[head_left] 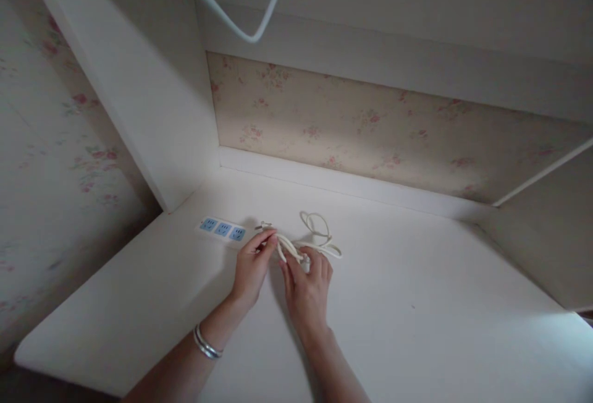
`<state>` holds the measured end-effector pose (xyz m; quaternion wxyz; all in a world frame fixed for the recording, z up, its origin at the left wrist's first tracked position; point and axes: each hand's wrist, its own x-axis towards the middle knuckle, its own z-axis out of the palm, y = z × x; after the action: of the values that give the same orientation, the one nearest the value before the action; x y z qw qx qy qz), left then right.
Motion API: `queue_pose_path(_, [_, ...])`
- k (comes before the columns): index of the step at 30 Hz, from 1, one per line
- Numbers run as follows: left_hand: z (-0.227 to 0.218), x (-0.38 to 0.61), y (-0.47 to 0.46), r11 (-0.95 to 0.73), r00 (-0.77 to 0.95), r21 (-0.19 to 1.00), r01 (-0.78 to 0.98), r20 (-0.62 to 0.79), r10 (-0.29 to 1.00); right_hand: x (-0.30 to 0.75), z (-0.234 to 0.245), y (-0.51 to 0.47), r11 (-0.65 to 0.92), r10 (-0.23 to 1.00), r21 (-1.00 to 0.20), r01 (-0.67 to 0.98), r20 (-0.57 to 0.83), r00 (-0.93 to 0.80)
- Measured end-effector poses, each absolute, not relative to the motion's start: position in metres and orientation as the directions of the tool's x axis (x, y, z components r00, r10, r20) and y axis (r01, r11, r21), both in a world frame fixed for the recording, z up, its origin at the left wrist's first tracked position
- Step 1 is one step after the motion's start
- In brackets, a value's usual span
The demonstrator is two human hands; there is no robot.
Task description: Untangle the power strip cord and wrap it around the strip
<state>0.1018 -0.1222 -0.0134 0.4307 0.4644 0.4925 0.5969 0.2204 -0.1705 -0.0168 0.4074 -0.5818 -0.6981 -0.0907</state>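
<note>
My left hand (252,265) pinches one end of a bundled white cable (288,245) between thumb and fingers. Around the bundle's other end, the fingers of my right hand (308,285) are closed. Loose loops of the cord trail onto the desk behind my right hand. A white power strip (223,229) with blue socket faces lies just left of my left hand. Past my left fingertips sits a small pronged piece (264,225), possibly a plug; its exact form is too small to make out.
The white desk (393,329) has a low back ledge (324,177) and a side panel (152,100) at left. Flowered wallpaper (370,122) covers the wall behind. Overhead are a shelf (370,57) and a bent pale rod or cord (252,38).
</note>
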Motion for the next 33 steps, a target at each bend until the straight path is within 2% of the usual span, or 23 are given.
queue_pose_path(5, [-0.018,0.099,-0.117,-0.163,-0.218,0.986,0.028,0.166,0.962,0.222,-0.015,-0.168,0.396,0.748,-0.437,0.807,0.664,-0.007])
queue_pose_path(12, [-0.017,0.097,-0.115,-0.294,-0.188,0.887,0.355,0.376,0.908,0.222,-0.015,-0.173,0.499,0.770,-0.596,0.629,0.637,-0.007])
queue_pose_path(15, [-0.016,0.097,-0.116,-0.307,-0.152,0.883,0.354,0.378,0.913,0.224,-0.014,-0.174,0.518,0.781,-0.613,0.596,0.624,-0.037])
queue_pose_path(20, [-0.013,0.094,-0.118,-0.265,-0.079,0.911,0.317,0.304,0.950,0.229,-0.010,-0.176,0.500,0.793,-0.611,0.613,0.607,-0.042])
queue_pose_path(26, [-0.009,0.092,-0.118,-0.317,-0.001,0.870,0.378,0.342,0.940,0.233,-0.017,-0.173,0.453,0.798,-0.661,0.599,0.600,0.059])
queue_pose_path(33, [-0.007,0.090,-0.119,-0.360,0.070,0.887,0.291,0.355,0.932,0.234,-0.015,-0.176,0.461,0.821,-0.720,0.518,0.568,0.060])
